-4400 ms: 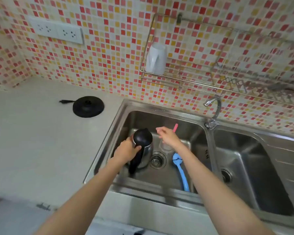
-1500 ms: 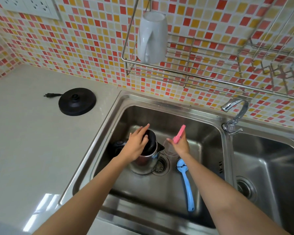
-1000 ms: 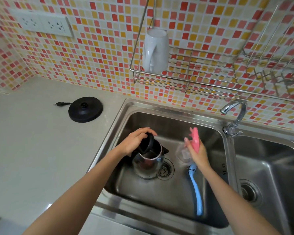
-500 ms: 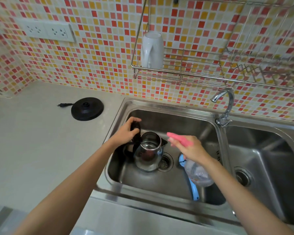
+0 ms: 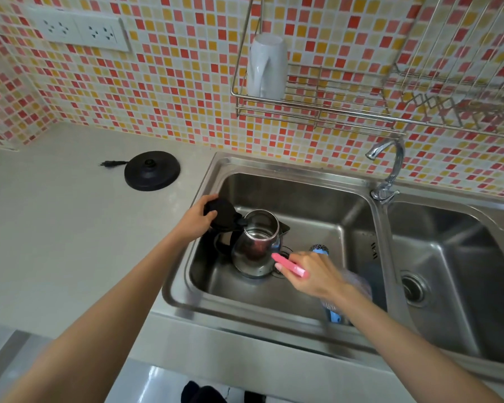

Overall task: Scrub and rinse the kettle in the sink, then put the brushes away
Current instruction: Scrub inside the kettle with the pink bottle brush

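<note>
Fingers (image 5: 209, 199) of the left hand (image 5: 197, 221) curl round the black lid (image 5: 222, 214) of the kettle (image 5: 255, 251), holding it tipped back from the open mouth. The kettle stands upright in the left basin of the sink (image 5: 186, 298), beside the drain. Fingers (image 5: 298, 258) of the right hand (image 5: 316, 276) grip the pink brush (image 5: 291, 266) just right of the kettle body; contact cannot be confirmed. The blue brush (image 5: 320, 249) lies on the basin floor beneath that hand. The kettle base (image 5: 152, 174) sits on the bench (image 5: 56, 228), left of the sink.
</note>
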